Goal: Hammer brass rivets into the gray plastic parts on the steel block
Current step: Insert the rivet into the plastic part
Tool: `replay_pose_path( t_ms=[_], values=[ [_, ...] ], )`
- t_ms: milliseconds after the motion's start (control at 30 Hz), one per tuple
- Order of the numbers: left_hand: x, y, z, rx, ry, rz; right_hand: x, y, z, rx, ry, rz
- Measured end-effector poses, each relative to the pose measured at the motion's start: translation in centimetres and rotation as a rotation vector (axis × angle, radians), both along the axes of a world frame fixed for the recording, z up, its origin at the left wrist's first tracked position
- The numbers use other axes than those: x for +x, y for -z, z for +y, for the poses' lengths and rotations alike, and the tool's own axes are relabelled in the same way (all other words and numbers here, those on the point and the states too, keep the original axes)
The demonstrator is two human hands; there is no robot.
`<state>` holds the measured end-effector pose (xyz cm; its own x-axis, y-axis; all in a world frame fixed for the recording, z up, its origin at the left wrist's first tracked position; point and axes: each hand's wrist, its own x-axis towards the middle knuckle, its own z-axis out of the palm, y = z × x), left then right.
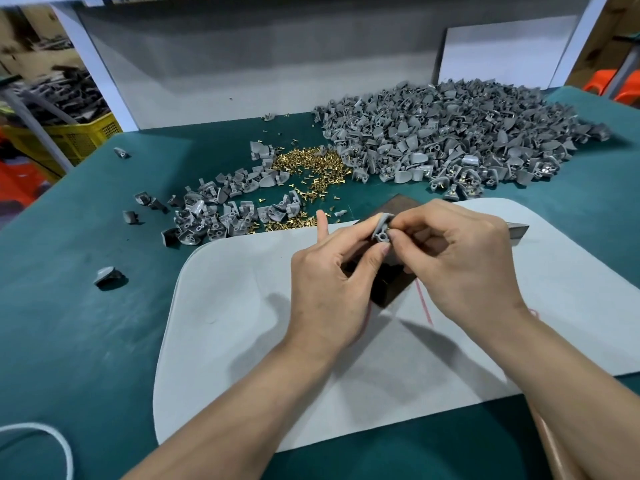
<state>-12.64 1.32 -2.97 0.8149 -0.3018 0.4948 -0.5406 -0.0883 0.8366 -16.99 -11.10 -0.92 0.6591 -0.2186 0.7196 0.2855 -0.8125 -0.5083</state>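
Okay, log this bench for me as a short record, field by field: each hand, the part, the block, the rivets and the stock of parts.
left hand: holds one gray plastic part between thumb and fingers
right hand: pinches the same part from its right side; cannot tell whether it also holds a rivet
steel block: dark, under both hands, on the pale pad
brass rivets: loose pile on the green table cover, beyond the pad
stock: large heap far right; smaller cluster left of the rivets

text: none legible | labels: none | numbers: none
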Motion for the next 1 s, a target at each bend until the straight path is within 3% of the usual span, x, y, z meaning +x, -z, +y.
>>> replay_pose_path(
  t_ms=[667,933,1000],
  values=[
    [0.10,-0.06,-0.10,0.059,-0.037,-0.059,0.15,-0.19,-0.45,-0.189,-0.017,0.058],
    [0.06,-0.16,-0.21,0.015,-0.007,-0.012,0.40,-0.02,-0.51,-0.138,-0.030,0.054],
    [0.13,-0.31,-0.18,-0.003,0.004,-0.005,0.45,0.14,-0.28,-0.022,-0.041,0.083]
  ],
)
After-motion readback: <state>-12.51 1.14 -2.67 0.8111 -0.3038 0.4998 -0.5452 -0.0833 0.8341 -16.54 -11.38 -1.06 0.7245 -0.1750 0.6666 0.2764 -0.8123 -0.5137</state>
